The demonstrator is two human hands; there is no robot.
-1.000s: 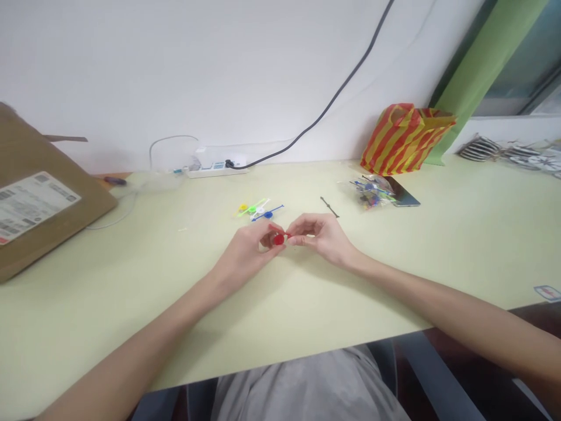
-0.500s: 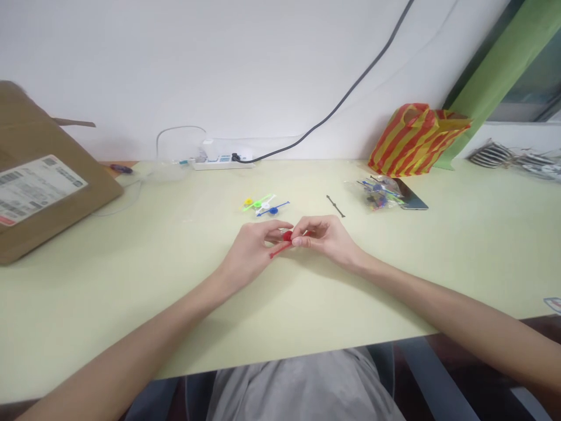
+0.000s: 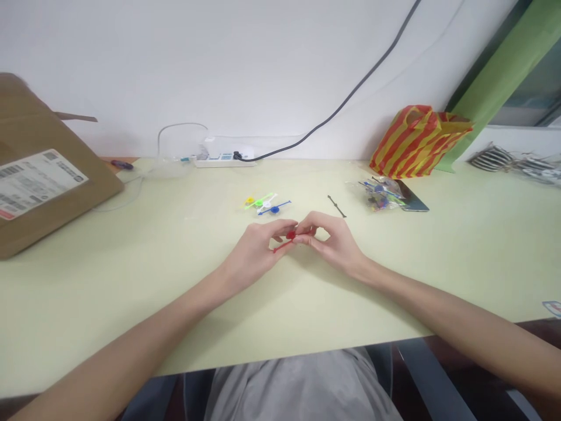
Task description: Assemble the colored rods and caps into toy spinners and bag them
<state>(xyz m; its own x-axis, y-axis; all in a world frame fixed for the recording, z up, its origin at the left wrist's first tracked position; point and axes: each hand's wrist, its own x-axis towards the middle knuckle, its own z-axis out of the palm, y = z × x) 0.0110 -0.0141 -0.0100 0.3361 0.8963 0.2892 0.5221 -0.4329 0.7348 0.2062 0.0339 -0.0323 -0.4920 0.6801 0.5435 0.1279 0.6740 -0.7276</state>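
Observation:
Between both hands, over the middle of the table, is a red arrow spinner (image 3: 283,246) with a round red hub. My left hand (image 3: 258,248) is closed on its left side, the arrow's tip showing past the thumb. The fingertips of my right hand (image 3: 331,238) pinch it near the hub, hiding part of it. Behind my hands lies a group of similar spinners: a yellow one (image 3: 249,200), a green one (image 3: 258,203), a white one (image 3: 267,205) and a blue one (image 3: 274,209). A loose black arrow (image 3: 336,206) rests to their right.
A clear plastic bag of coloured spinners (image 3: 380,194) lies beside a dark phone (image 3: 413,197). Behind them stands a red-and-yellow striped bag (image 3: 418,143). A cardboard box (image 3: 48,169) occupies the left, and a power strip (image 3: 225,163) sits against the wall.
Both hands stay on the red spinner. My right fingers have shifted slightly around the hub, and less of the hub shows now. The view has moved a little.

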